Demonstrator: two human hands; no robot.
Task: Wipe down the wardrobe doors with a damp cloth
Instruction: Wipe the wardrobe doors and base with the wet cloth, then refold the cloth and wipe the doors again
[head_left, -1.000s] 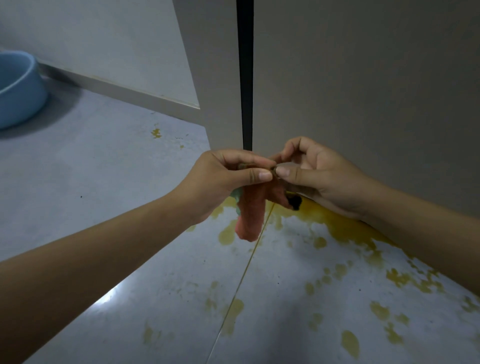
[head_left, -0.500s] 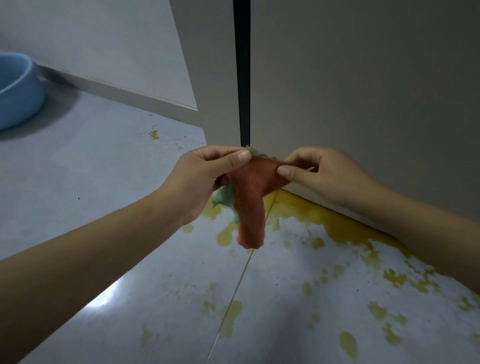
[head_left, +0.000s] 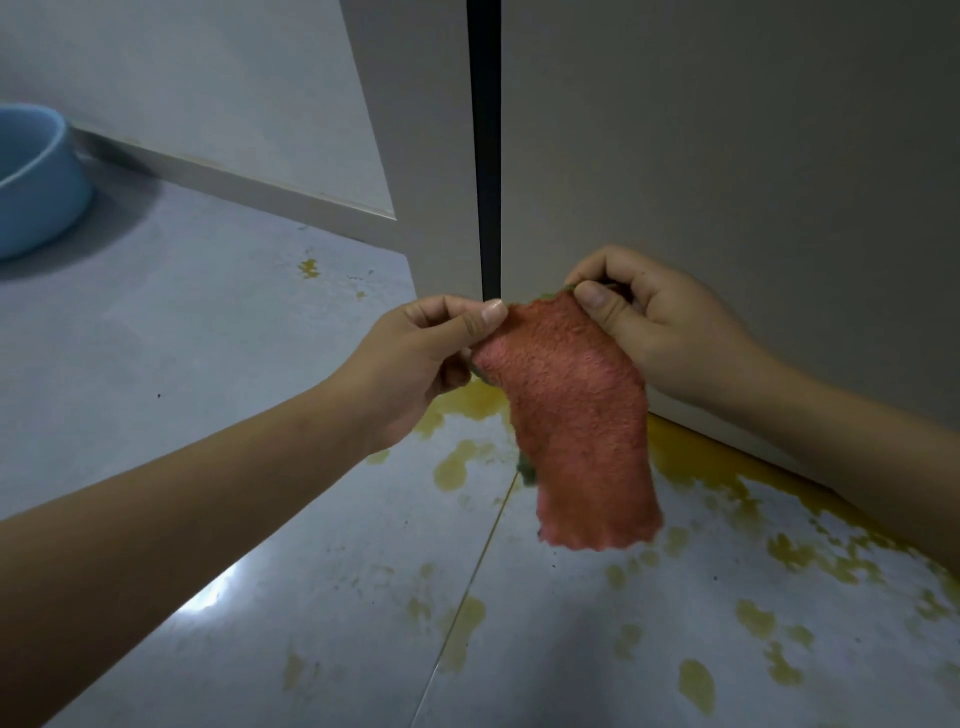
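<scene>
A small pinkish-red cloth (head_left: 579, 421) with a green edge hangs spread out between both hands, low in front of the wardrobe. My left hand (head_left: 421, 358) pinches its upper left corner between thumb and forefinger. My right hand (head_left: 649, 327) pinches the upper right corner. Behind them rise the grey wardrobe doors (head_left: 727, 156), split by a dark vertical gap (head_left: 484, 156) just above the cloth. The cloth is close to the doors; I cannot tell whether it touches them.
A light blue basin (head_left: 36, 182) stands on the floor at the far left by the wall. The grey tiled floor (head_left: 208, 338) has yellow stains (head_left: 691, 483) along the wardrobe's base and to the right. A white skirting board (head_left: 249, 187) runs along the wall.
The cloth was bunched and twisted between my hands; it has been pulled apart and now hangs flat and wider. My hands have moved apart.
</scene>
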